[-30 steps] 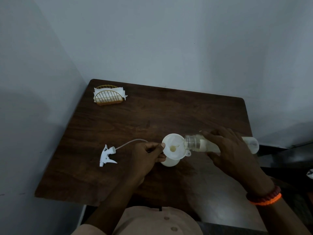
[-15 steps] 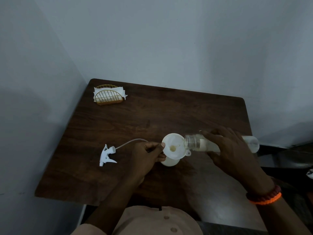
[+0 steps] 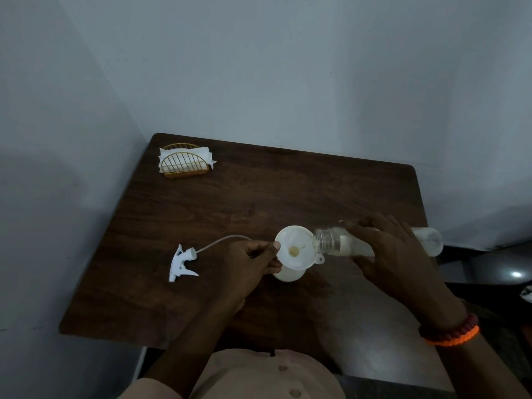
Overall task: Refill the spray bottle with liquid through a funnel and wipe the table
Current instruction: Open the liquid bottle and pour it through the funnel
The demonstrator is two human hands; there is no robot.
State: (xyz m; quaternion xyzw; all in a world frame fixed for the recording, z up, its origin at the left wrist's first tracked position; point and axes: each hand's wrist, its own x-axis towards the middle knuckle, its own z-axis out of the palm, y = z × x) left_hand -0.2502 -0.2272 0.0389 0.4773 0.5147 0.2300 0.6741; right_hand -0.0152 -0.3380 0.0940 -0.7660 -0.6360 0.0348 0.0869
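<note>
White funnel: seated on spray bottle, rim pinched by left hand.
Right hand: wrapped around tipped refill bottle, mouth over funnel.
Trigger head: on table, left.

Dim, bluish light; soft shadows, wide-angle edge distortion.

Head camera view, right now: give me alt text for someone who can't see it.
A person's right hand tips a clear bottle of pale liquid over a white funnel set in a white spray bottle, while the left hand steadies the funnel's rim. The detached trigger sprayer lies to the left on the dark wooden table; a napkin holder sits at its far-left corner.
</note>
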